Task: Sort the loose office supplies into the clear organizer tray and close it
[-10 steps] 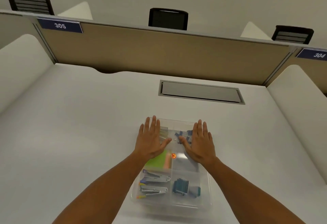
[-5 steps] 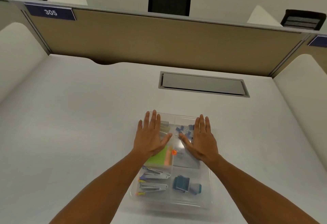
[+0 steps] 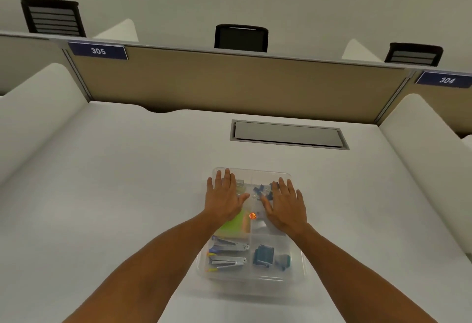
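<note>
The clear organizer tray [image 3: 297,275] lies on the white desk in front of me, its lid down over the compartments. Through the plastic I see two staplers [image 3: 227,253] at the near left, teal and blue clips [image 3: 264,256] at the near right, green sticky notes [image 3: 233,223] in the middle left, and small blue clips [image 3: 260,191] at the far right. My left hand [image 3: 224,200] lies flat on the far left of the lid, fingers straight. My right hand [image 3: 286,206] lies flat on the far right part.
A grey cable hatch [image 3: 288,135] is set into the white desk [image 3: 115,195] beyond the tray. A tan partition [image 3: 229,82] with labels 305 and 304 closes the back. White side dividers stand left and right. Black chair backs show behind the partition.
Both hands stay flat on the lid in the same spots. Only the camera view has shifted up and down.
</note>
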`<action>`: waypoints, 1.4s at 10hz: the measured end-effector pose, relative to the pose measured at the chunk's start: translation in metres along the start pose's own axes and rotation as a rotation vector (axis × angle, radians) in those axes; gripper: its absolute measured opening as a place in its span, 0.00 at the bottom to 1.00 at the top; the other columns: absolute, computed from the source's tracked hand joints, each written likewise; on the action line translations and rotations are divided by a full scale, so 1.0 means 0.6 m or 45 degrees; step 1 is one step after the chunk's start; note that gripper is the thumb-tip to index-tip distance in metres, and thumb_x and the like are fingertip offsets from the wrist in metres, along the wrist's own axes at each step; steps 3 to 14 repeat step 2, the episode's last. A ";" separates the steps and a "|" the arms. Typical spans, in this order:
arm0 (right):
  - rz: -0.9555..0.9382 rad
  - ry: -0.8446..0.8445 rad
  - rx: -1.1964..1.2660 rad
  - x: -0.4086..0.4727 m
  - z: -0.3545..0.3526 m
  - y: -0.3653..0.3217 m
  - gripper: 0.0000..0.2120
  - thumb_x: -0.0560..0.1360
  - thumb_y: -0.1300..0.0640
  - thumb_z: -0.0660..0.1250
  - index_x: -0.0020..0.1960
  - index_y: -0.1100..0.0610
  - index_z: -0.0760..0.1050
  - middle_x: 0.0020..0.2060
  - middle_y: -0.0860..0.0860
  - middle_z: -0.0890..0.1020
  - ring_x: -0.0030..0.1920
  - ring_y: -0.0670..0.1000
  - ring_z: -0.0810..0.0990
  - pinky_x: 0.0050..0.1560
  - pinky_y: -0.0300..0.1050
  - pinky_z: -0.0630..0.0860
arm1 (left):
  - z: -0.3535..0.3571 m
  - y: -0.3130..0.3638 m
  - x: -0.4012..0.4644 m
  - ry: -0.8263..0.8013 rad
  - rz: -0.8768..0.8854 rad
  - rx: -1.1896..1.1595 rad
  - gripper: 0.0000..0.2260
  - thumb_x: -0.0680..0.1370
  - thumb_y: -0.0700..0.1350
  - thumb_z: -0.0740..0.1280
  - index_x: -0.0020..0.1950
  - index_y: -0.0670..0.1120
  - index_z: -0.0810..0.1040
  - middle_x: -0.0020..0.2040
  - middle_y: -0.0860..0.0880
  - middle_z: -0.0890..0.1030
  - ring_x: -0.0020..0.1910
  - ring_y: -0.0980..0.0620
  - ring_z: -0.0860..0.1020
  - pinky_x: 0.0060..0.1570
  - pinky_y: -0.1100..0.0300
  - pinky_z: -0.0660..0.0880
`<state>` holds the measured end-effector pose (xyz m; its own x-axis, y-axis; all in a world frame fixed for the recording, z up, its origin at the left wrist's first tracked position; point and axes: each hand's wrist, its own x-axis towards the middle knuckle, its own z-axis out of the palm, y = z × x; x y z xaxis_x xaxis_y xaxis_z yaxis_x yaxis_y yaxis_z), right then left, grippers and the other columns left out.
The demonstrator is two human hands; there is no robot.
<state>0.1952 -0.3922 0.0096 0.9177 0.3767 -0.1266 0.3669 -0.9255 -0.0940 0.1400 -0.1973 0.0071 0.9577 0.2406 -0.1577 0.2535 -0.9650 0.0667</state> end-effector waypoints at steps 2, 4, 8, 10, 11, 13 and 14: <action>-0.086 0.022 0.000 -0.019 -0.032 0.004 0.40 0.78 0.31 0.43 0.81 0.54 0.47 0.81 0.52 0.50 0.80 0.56 0.44 0.78 0.56 0.45 | -0.040 -0.010 -0.014 0.023 0.029 0.047 0.36 0.78 0.68 0.46 0.79 0.47 0.50 0.80 0.42 0.51 0.79 0.40 0.48 0.76 0.41 0.43; -0.086 0.022 0.000 -0.019 -0.032 0.004 0.40 0.78 0.31 0.43 0.81 0.54 0.47 0.81 0.52 0.50 0.80 0.56 0.44 0.78 0.56 0.45 | -0.040 -0.010 -0.014 0.023 0.029 0.047 0.36 0.78 0.68 0.46 0.79 0.47 0.50 0.80 0.42 0.51 0.79 0.40 0.48 0.76 0.41 0.43; -0.086 0.022 0.000 -0.019 -0.032 0.004 0.40 0.78 0.31 0.43 0.81 0.54 0.47 0.81 0.52 0.50 0.80 0.56 0.44 0.78 0.56 0.45 | -0.040 -0.010 -0.014 0.023 0.029 0.047 0.36 0.78 0.68 0.46 0.79 0.47 0.50 0.80 0.42 0.51 0.79 0.40 0.48 0.76 0.41 0.43; -0.086 0.022 0.000 -0.019 -0.032 0.004 0.40 0.78 0.31 0.43 0.81 0.54 0.47 0.81 0.52 0.50 0.80 0.56 0.44 0.78 0.56 0.45 | -0.040 -0.010 -0.014 0.023 0.029 0.047 0.36 0.78 0.68 0.46 0.79 0.47 0.50 0.80 0.42 0.51 0.79 0.40 0.48 0.76 0.41 0.43; -0.086 0.022 0.000 -0.019 -0.032 0.004 0.40 0.78 0.31 0.43 0.81 0.54 0.47 0.81 0.52 0.50 0.80 0.56 0.44 0.78 0.56 0.45 | -0.040 -0.010 -0.014 0.023 0.029 0.047 0.36 0.78 0.68 0.46 0.79 0.47 0.50 0.80 0.42 0.51 0.79 0.40 0.48 0.76 0.41 0.43; -0.086 0.022 0.000 -0.019 -0.032 0.004 0.40 0.78 0.31 0.43 0.81 0.54 0.47 0.81 0.52 0.50 0.80 0.56 0.44 0.78 0.56 0.45 | -0.040 -0.010 -0.014 0.023 0.029 0.047 0.36 0.78 0.68 0.46 0.79 0.47 0.50 0.80 0.42 0.51 0.79 0.40 0.48 0.76 0.41 0.43; -0.086 0.022 0.000 -0.019 -0.032 0.004 0.40 0.78 0.31 0.43 0.81 0.54 0.47 0.81 0.52 0.50 0.80 0.56 0.44 0.78 0.56 0.45 | -0.040 -0.010 -0.014 0.023 0.029 0.047 0.36 0.78 0.68 0.46 0.79 0.47 0.50 0.80 0.42 0.51 0.79 0.40 0.48 0.76 0.41 0.43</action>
